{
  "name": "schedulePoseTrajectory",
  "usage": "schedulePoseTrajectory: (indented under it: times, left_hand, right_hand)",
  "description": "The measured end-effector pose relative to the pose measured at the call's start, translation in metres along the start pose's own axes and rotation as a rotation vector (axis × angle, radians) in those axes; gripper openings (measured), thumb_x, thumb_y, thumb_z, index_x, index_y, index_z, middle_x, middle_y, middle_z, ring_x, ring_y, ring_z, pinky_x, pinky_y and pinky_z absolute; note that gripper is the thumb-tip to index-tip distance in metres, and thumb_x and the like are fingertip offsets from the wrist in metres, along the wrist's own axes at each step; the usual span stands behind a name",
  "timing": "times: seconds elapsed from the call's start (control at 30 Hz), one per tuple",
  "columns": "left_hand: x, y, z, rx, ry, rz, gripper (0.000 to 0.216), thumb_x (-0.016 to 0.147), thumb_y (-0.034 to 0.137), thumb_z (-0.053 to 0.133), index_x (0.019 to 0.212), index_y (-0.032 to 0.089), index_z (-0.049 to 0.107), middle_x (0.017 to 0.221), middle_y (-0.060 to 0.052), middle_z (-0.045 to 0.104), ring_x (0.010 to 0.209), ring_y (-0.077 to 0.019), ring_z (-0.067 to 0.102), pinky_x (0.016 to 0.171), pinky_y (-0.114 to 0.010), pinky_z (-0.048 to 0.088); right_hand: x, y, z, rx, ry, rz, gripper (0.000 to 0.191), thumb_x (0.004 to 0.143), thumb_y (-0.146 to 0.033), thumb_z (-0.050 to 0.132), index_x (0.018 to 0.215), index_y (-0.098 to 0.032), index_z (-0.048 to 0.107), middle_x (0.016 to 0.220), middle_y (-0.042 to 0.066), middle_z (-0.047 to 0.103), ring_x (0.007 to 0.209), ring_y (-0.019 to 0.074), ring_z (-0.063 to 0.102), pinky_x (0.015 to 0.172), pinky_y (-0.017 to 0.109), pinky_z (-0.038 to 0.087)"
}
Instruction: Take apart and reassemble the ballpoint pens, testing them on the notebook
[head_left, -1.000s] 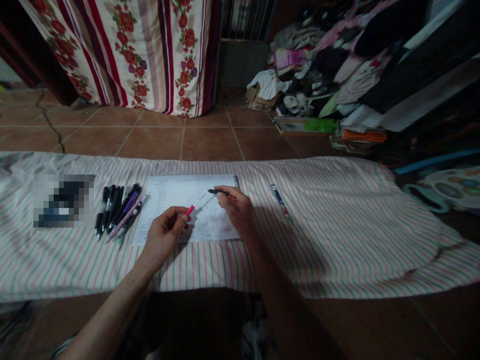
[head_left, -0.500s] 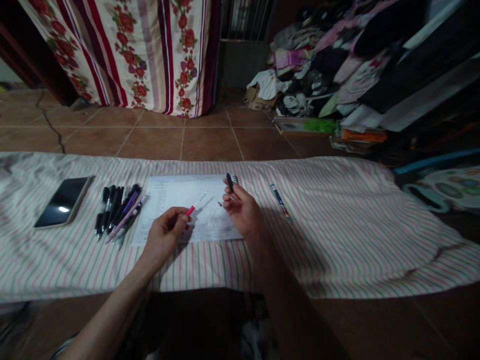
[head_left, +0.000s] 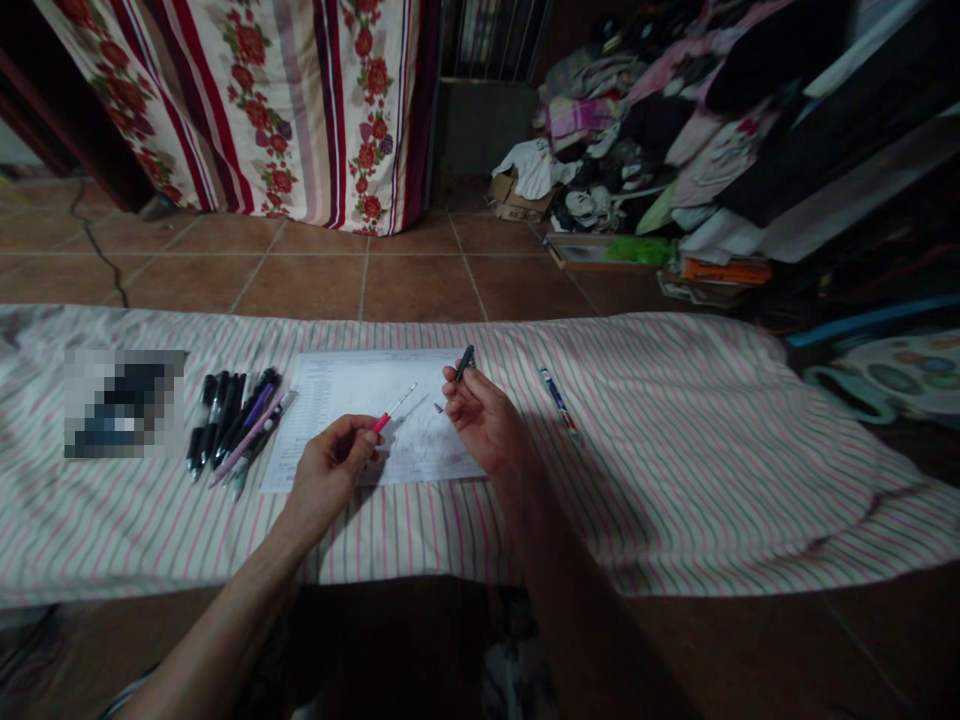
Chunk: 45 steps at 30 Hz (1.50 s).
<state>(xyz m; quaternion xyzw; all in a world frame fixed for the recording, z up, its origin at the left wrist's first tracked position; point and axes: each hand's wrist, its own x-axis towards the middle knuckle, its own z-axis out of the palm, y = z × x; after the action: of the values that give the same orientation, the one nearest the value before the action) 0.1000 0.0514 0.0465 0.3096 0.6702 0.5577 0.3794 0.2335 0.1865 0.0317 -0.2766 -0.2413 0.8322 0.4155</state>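
Note:
My left hand (head_left: 328, 478) is closed around a pink-and-white pen (head_left: 391, 410) whose thin tip points up and to the right over a spiral notebook page (head_left: 352, 395). My right hand (head_left: 484, 420) pinches a small black pen cap (head_left: 464, 362) between fingertips, held upright just above the page's right edge. A tiny dark piece (head_left: 438, 407) lies on the paper between the two hands. Both hands hover over a pink-striped cloth (head_left: 675, 450) spread on the floor.
A row of several dark and purple pens (head_left: 232, 425) lies left of the page, with a blurred flat object (head_left: 122, 402) beyond them. A blue pen (head_left: 559, 400) rests to the right. A floral curtain (head_left: 262, 100) and a clothes pile (head_left: 637, 130) stand behind.
My right hand turned palm-up and raised the black cap from lying sideways near the pen tip to upright; the left hand with the pink pen stayed still.

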Motion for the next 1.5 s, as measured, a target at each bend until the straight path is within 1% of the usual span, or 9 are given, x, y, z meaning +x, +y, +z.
schedulePoseTrajectory:
  times: [0.07, 0.2, 0.4, 0.53, 0.63, 0.9, 1.1, 1.33, 1.5]
  left_hand:
    - [-0.001, 0.001, 0.0, -0.004, 0.0, -0.005, 0.017, 0.07, 0.032, 0.064, 0.078, 0.017, 0.062, 0.062, 0.001, 0.062, 0.053, -0.0103, 0.055, 0.055, -0.024, 0.045]
    - [-0.002, 0.002, 0.0, 0.002, 0.0, -0.014, 0.021, 0.069, 0.034, 0.065, 0.079, 0.016, 0.062, 0.062, 0.001, 0.062, 0.053, -0.01, 0.054, 0.056, -0.023, 0.044]
    - [-0.002, 0.0, 0.0, 0.011, -0.01, -0.006, 0.021, 0.069, 0.034, 0.064, 0.08, 0.016, 0.062, 0.063, 0.001, 0.062, 0.053, -0.0101, 0.053, 0.056, -0.024, 0.044]
    - [-0.001, -0.002, 0.002, 0.007, -0.025, -0.008, 0.022, 0.069, 0.034, 0.064, 0.08, 0.016, 0.062, 0.065, 0.0, 0.063, 0.054, -0.0105, 0.054, 0.056, -0.024, 0.044]
    - [-0.001, -0.004, 0.004, 0.006, -0.039, 0.001, 0.023, 0.07, 0.036, 0.063, 0.081, 0.016, 0.062, 0.067, -0.001, 0.064, 0.055, -0.0107, 0.054, 0.056, -0.024, 0.044]
    - [-0.002, -0.006, 0.006, 0.002, -0.059, 0.002, 0.022, 0.071, 0.036, 0.063, 0.081, 0.017, 0.062, 0.067, -0.001, 0.064, 0.056, -0.0111, 0.056, 0.057, -0.025, 0.047]
    - [-0.001, -0.006, 0.007, -0.023, -0.062, -0.046, 0.024, 0.069, 0.037, 0.064, 0.081, 0.016, 0.062, 0.066, 0.0, 0.063, 0.057, -0.0108, 0.055, 0.057, -0.024, 0.046]
    - [-0.002, -0.006, 0.007, -0.02, -0.067, -0.045, 0.024, 0.07, 0.036, 0.063, 0.082, 0.015, 0.061, 0.066, 0.0, 0.062, 0.057, -0.01, 0.053, 0.056, -0.023, 0.042]
    - [-0.001, -0.008, 0.006, -0.019, -0.073, -0.035, 0.024, 0.071, 0.036, 0.062, 0.082, 0.015, 0.061, 0.066, 0.0, 0.061, 0.056, -0.0095, 0.053, 0.055, -0.022, 0.042]
  right_hand:
    - [-0.001, 0.0, 0.002, -0.02, 0.02, -0.01, 0.007, 0.075, -0.021, 0.064, 0.082, -0.019, 0.063, 0.084, 0.001, 0.069, 0.063, 0.0063, 0.059, 0.044, 0.012, 0.044]
    - [-0.003, -0.001, 0.004, -0.043, 0.016, 0.004, 0.014, 0.076, -0.021, 0.063, 0.09, -0.02, 0.067, 0.085, 0.001, 0.07, 0.065, 0.0059, 0.06, 0.046, 0.011, 0.045]
    - [-0.004, 0.003, 0.005, -0.066, 0.027, 0.029, 0.012, 0.071, -0.023, 0.068, 0.082, -0.021, 0.069, 0.089, 0.0, 0.068, 0.071, 0.0058, 0.061, 0.051, 0.01, 0.046]
    - [-0.002, 0.007, 0.005, -0.075, 0.017, -0.012, 0.016, 0.066, -0.023, 0.073, 0.082, -0.022, 0.07, 0.078, -0.004, 0.062, 0.063, 0.0024, 0.054, 0.05, 0.009, 0.042]
    - [-0.002, 0.008, 0.006, -0.119, -0.012, -0.015, 0.018, 0.064, -0.026, 0.074, 0.081, -0.022, 0.071, 0.076, -0.004, 0.06, 0.062, 0.003, 0.051, 0.048, 0.01, 0.039]
    - [-0.005, 0.013, 0.007, -0.268, 0.016, -0.04, 0.022, 0.064, -0.031, 0.074, 0.084, -0.024, 0.07, 0.083, -0.002, 0.062, 0.068, 0.0063, 0.053, 0.054, 0.016, 0.04]
    - [-0.005, 0.013, 0.007, -0.265, 0.034, -0.04, 0.021, 0.064, -0.031, 0.073, 0.083, -0.024, 0.071, 0.084, -0.001, 0.063, 0.067, 0.007, 0.053, 0.054, 0.017, 0.039]
    - [-0.004, 0.013, 0.006, -0.277, 0.015, -0.037, 0.021, 0.063, -0.032, 0.074, 0.083, -0.024, 0.071, 0.082, -0.002, 0.061, 0.068, 0.0063, 0.052, 0.054, 0.017, 0.039]
    - [-0.005, 0.014, 0.006, -0.315, 0.001, -0.041, 0.022, 0.064, -0.033, 0.073, 0.083, -0.024, 0.071, 0.08, -0.002, 0.06, 0.069, 0.0081, 0.051, 0.056, 0.02, 0.038]
